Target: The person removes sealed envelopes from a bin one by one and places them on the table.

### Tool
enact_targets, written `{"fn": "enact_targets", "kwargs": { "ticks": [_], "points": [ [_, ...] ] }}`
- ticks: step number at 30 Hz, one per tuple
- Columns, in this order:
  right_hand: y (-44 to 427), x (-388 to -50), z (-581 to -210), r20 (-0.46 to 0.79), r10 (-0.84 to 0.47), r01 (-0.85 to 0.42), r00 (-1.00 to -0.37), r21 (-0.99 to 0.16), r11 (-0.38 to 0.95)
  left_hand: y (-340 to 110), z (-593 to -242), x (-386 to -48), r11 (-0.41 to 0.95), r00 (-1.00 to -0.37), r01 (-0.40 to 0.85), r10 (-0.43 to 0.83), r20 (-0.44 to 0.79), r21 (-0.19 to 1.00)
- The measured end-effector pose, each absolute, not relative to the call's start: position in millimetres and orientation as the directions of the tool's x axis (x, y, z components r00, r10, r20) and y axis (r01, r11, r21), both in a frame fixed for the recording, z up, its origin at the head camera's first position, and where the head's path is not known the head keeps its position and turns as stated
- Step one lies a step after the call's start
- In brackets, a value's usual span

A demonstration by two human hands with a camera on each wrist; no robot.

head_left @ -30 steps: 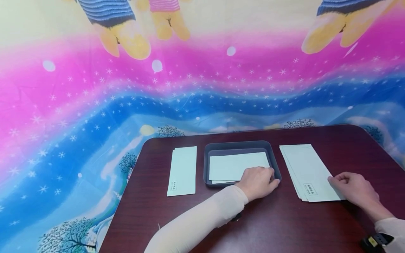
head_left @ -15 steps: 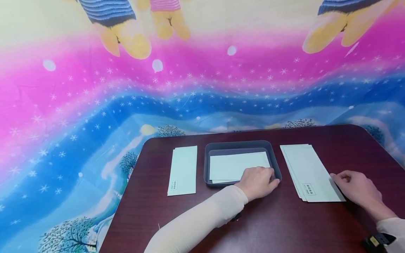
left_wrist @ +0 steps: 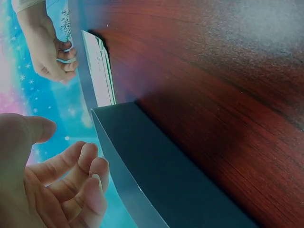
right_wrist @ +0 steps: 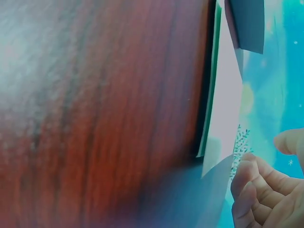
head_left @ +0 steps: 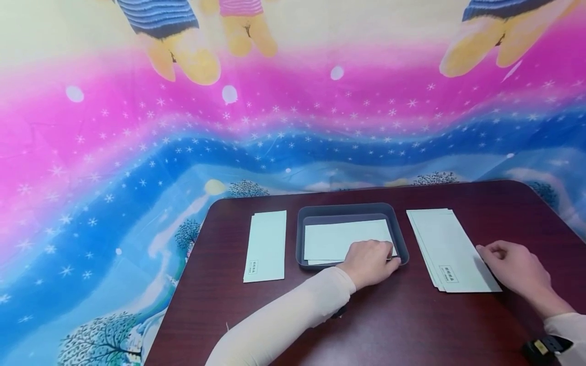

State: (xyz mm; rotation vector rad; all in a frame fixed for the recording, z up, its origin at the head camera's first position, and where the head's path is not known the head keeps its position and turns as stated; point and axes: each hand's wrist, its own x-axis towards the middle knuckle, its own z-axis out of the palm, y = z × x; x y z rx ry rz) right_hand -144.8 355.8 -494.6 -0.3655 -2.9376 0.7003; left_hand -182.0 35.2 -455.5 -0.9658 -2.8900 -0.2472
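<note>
My left hand (head_left: 368, 264) is over the front right corner of a dark grey tray (head_left: 345, 208). Pale envelopes (head_left: 336, 241) lie flat inside that tray, partly covered by the hand. In the left wrist view, the thumb stands apart from loosely bent fingers (left_wrist: 88, 154), with nothing between them, beside the tray wall (left_wrist: 142, 156). Close to the right edge of another envelope stack (head_left: 444, 249) hovers my right hand (head_left: 519, 269). Its fingers (right_wrist: 244, 173) are loosely curled and hold nothing; whether they touch the paper is unclear.
A further pile of pale envelopes (head_left: 267, 244), with a small printed box, lies left of the tray. Everything stands on a dark red-brown wooden table (head_left: 389, 325). Behind its far edge hangs a colourful printed cloth (head_left: 293, 122).
My left hand has shifted slightly left, and its thumb has drawn back a little. The right hand has come up slightly at the stack's right edge. The envelopes stay in place.
</note>
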Motion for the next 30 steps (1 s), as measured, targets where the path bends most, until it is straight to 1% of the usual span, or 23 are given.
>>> {"fn": "enact_targets", "kwargs": {
  "ticks": [5,11,21,30],
  "points": [
    [352.2,-146.0,-491.0,0.059,0.245,0.193,-0.968,-0.454,0.87,32.1,-455.9,-182.4,0.794,-0.802,0.597,0.585,0.125,0.114],
    [347.0,-145.2,-485.3,0.048,0.188,0.142,-0.981,-0.477,0.867,28.1,-456.5,-184.8,0.802,-0.805,0.591,0.579,0.131,0.091],
    [333.5,-145.6,-473.9,0.033,0.149,0.114,-0.988,-0.486,0.866,18.2,-457.8,-189.4,0.809,-0.816,0.577,0.566,0.115,0.109],
    [319.9,-148.2,-471.0,0.071,0.121,0.073,-0.99,-0.48,0.874,7.2,-454.7,-191.7,0.818,-0.829,0.559,0.551,0.093,0.136]
  ]
}}
